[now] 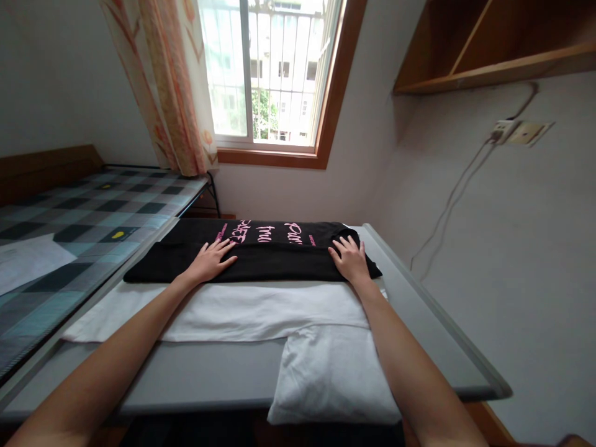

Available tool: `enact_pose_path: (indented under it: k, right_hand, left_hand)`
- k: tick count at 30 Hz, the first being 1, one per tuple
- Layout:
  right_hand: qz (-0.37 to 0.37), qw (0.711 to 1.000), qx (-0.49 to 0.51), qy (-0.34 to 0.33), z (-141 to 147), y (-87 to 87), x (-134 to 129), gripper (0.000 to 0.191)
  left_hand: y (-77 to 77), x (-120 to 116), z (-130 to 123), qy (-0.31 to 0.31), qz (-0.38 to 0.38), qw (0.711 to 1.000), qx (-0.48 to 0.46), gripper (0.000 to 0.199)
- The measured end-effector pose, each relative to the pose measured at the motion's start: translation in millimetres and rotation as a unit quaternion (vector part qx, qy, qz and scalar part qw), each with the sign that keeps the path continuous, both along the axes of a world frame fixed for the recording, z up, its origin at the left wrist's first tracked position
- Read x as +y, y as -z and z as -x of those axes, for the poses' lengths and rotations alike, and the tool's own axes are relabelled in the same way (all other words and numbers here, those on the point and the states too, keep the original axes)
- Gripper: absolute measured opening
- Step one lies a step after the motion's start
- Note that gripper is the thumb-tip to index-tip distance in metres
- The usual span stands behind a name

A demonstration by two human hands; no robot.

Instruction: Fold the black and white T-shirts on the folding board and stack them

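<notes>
Grey table (223, 366) sits below the window (279, 81), and we have the black shirt (279, 264) lying across its far half, long ways left to right. Near side of it is doubled back in a long strip, cutting across the pink print (264, 234). We'd call that one fold in, lying fairly flat. Far side shows print face up, no second fold visible.

White shirt (233, 310) sticks out on our side and looks to run underneath; its sleeve (335, 366) points at us, down to the near edge. We read the white part as not tucked in.

Grip: nothing pinched. Our left hand (212, 259) and right hand (349, 257) are palm down, fingers spread, on the black shirt near its two ends.

Around us: bed (93, 208) with paper (30, 261) to the left, curtain (172, 93), shelf (493, 69), socket (504, 132) and cable (449, 205) to the right. None of it blocks us; only our forearms cross the white shirt and hide parts of it.
</notes>
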State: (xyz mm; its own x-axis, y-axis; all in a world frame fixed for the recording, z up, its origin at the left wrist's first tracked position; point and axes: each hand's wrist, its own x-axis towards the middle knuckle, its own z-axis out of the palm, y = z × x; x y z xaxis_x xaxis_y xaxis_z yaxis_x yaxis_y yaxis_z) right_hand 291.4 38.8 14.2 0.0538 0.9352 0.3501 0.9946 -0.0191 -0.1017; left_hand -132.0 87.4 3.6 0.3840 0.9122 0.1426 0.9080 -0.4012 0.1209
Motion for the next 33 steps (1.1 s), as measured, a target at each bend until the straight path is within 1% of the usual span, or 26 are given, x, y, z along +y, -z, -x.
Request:
enact_pose_path:
  k: [2,3,7,9,23,26,28,30,31,33]
  right_hand:
    - [-0.023,1.0,0.01,-0.018,3,0.1,0,0.052]
    - [-0.016,0.999,0.016,-0.024,4,1.0,1,0.053]
    - [0.06,0.998,0.015,-0.033,5,6.9,3,0.056]
    - [0.075,0.997,0.014,-0.033,4,8.8,4,0.056]
    - [0.071,0.996,0.036,-0.042,1,10.0,6,0.052]
    - [0.052,0.997,0.048,-0.044,0,9.4,6,0.05]
    - [0.022,0.997,0.063,-0.03,-2,8.4,6,0.049]
    - [-0.009,0.997,0.071,0.008,-4,7.5,6,0.05]
    - [-0.015,0.997,0.072,0.033,-5,7.3,6,0.05]
    - [0.003,0.995,0.069,0.074,-7,7.5,5,0.052]
  left_hand:
    - [0.5,0,0,0.0,-0.002,1.0,-0.003,0.062]
    - [0.9,1,0,0.0,-0.002,1.0,-0.004,0.061]
    - [1.8,1,1,-0.001,-0.003,1.0,-0.004,0.061]
    - [1.8,1,0,-0.001,-0.002,1.0,-0.004,0.061]
    - [-1.2,-1,-2,-0.006,0.0,1.0,-0.004,0.061]
    - [-1.9,-2,-2,-0.005,0.0,1.0,-0.002,0.061]
    - [-1.9,-2,-1,-0.004,-0.001,1.0,-0.004,0.061]
    - [-1.5,-2,-1,-0.004,-0.002,1.0,-0.006,0.061]
    - [-1.3,-2,-1,-0.004,-0.001,1.0,-0.006,0.061]
    - [-1.1,-1,-1,-0.004,0.0,1.0,-0.007,0.061]
